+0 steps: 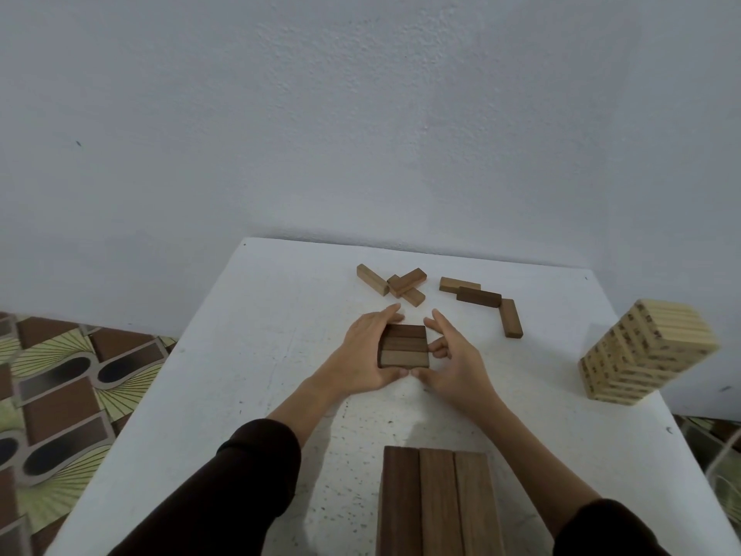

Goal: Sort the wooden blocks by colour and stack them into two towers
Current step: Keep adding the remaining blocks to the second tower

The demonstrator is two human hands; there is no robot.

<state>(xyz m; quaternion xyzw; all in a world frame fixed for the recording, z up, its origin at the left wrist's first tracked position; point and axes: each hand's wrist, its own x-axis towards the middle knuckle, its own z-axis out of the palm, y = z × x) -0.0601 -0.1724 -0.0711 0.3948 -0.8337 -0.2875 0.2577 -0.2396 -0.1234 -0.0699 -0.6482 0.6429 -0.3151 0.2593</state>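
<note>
Three brown blocks (404, 346) lie side by side as a square set on the white table (248, 355). My left hand (363, 355) presses against its left side and my right hand (451, 357) against its right; both thumbs meet at its near edge. A tall dark brown tower (437, 503) rises at the near edge, its top layer of three blocks facing me. A pale wood tower (645, 351) stands at the right. Loose blocks lie beyond my hands: a light brown cluster (395, 284) and a group with a dark block (479, 296).
The table stands against a pale grey wall (361, 114). A patterned floor (60, 395) shows to the left, below the table's left edge. The pale tower is close to the table's right edge.
</note>
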